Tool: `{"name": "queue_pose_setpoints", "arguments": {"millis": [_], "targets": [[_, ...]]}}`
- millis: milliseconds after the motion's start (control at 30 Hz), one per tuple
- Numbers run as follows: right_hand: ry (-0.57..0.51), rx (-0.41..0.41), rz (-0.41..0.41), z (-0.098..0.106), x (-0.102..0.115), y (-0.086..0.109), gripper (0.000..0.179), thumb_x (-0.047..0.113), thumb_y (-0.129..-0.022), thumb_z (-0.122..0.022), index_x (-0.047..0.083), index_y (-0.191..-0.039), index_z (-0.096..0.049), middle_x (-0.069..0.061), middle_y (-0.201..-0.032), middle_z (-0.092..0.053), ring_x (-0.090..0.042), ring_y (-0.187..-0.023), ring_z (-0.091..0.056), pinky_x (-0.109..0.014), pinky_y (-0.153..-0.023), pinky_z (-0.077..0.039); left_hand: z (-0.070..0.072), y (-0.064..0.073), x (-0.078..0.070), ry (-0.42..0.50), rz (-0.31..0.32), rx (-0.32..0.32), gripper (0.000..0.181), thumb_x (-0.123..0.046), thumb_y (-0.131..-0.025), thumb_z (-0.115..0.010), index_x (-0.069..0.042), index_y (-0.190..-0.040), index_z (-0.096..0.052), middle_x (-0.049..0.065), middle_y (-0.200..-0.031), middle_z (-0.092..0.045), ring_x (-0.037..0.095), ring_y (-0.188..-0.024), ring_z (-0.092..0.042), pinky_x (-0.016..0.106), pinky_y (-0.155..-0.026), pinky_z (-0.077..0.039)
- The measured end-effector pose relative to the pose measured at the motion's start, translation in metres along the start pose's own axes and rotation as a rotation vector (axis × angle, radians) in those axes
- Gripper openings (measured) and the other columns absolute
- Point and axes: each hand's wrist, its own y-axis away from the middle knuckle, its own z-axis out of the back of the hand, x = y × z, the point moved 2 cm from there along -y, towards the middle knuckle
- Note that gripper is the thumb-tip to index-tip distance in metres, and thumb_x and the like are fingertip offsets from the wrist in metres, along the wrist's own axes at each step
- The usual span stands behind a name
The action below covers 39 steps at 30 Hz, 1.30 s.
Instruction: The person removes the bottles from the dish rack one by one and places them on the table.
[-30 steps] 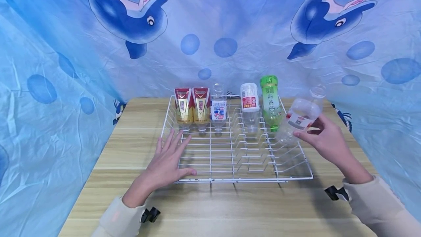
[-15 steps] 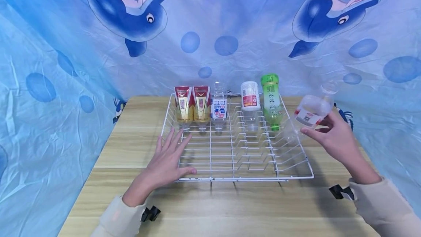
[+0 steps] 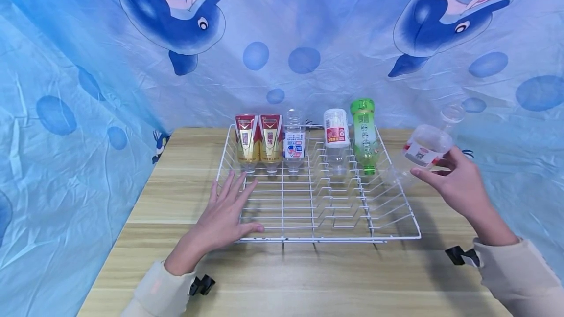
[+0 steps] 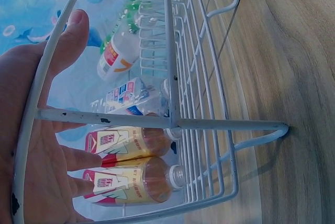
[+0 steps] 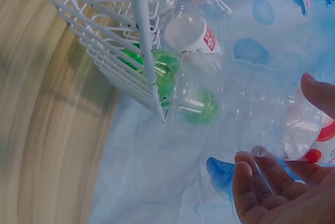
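Note:
My right hand (image 3: 460, 180) holds a clear plastic bottle (image 3: 398, 172) with a red and white label, tilted, beyond the right side of a white wire rack (image 3: 328, 239). In the right wrist view the bottle (image 5: 246, 109) stretches toward the rack, overlapping a green bottle there; whether it touches the wires I cannot tell. My left hand (image 3: 224, 214) lies on the rack's front left corner with fingers spread. Upside down at the rack's back stand two red and gold bottles (image 3: 270, 138), a clear bottle with a blue and white label (image 3: 293, 145), a white-wrapped bottle (image 3: 336, 128) and the green bottle (image 3: 364, 133).
The rack stands on a wooden table (image 3: 282, 278). A blue curtain (image 3: 185, 97) printed with dolphins hangs behind and on both sides. Black clips (image 3: 202, 285) sit at both wrists.
My right hand has moved to the right with the clear bottle, away from the green bottle. The left hand has stayed on the rack, and the standing bottles have not moved.

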Motion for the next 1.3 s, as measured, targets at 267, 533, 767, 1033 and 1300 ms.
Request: {"name": "queue_pose_setpoints", "arguments": {"millis": [267, 533, 767, 1033, 1300], "targets": [[-0.001, -0.010, -0.030, 0.005, -0.006, 0.001, 0.067, 0.018, -0.083, -0.085, 0.004, -0.139, -0.050, 0.014, -0.112, -0.056, 0.009, -0.094, -0.053, -0.003, -0.073, -0.047, -0.001, 0.000, 0.000, -0.012, -0.003, -0.005, 0.108, -0.079, -0.080, -0.061, -0.016, -0.161, -0.028, 0.016, -0.168, -0.010, 0.042, -0.152, -0.002, 0.071, -0.116, 0.000], [0.010, -0.016, -0.052, 0.008, -0.011, 0.002, 0.067, 0.022, -0.084, -0.085, 0.003, -0.137, -0.049, 0.011, -0.113, -0.056, 0.008, -0.094, -0.053, -0.002, -0.073, -0.047, -0.001, 0.000, 0.001, -0.013, -0.002, -0.002, 0.107, -0.079, -0.080, -0.061, -0.017, -0.161, -0.028, 0.015, -0.168, -0.010, 0.042, -0.153, -0.001, 0.071, -0.116, 0.000], [0.018, -0.033, -0.068, 0.012, -0.019, 0.001, 0.066, 0.023, -0.083, -0.085, 0.004, -0.136, -0.050, 0.017, -0.109, -0.055, 0.007, -0.094, -0.054, -0.002, -0.072, -0.047, -0.001, -0.001, 0.001, -0.015, -0.007, -0.004, 0.107, -0.079, -0.080, -0.060, -0.017, -0.161, -0.028, 0.015, -0.168, -0.010, 0.042, -0.153, -0.001, 0.071, -0.116, 0.001], [0.024, -0.047, -0.081, 0.016, -0.024, -0.001, 0.070, 0.023, -0.085, -0.084, 0.004, -0.141, -0.048, 0.022, -0.109, -0.053, 0.009, -0.094, -0.052, -0.001, -0.073, -0.046, -0.002, -0.001, 0.001, 0.000, -0.004, -0.001, 0.107, -0.079, -0.079, -0.062, -0.016, -0.160, -0.030, 0.015, -0.168, -0.009, 0.040, -0.153, 0.002, 0.070, -0.116, 0.004], [0.053, -0.047, -0.111, 0.017, -0.031, -0.001, 0.072, 0.027, -0.084, -0.084, 0.004, -0.142, -0.048, 0.019, -0.110, -0.055, 0.010, -0.093, -0.052, -0.001, -0.071, -0.045, -0.003, -0.001, 0.001, -0.014, -0.004, -0.005, 0.106, -0.077, -0.080, -0.064, -0.017, -0.160, -0.030, 0.014, -0.168, -0.010, 0.036, -0.153, 0.006, 0.069, -0.116, 0.003]]}}
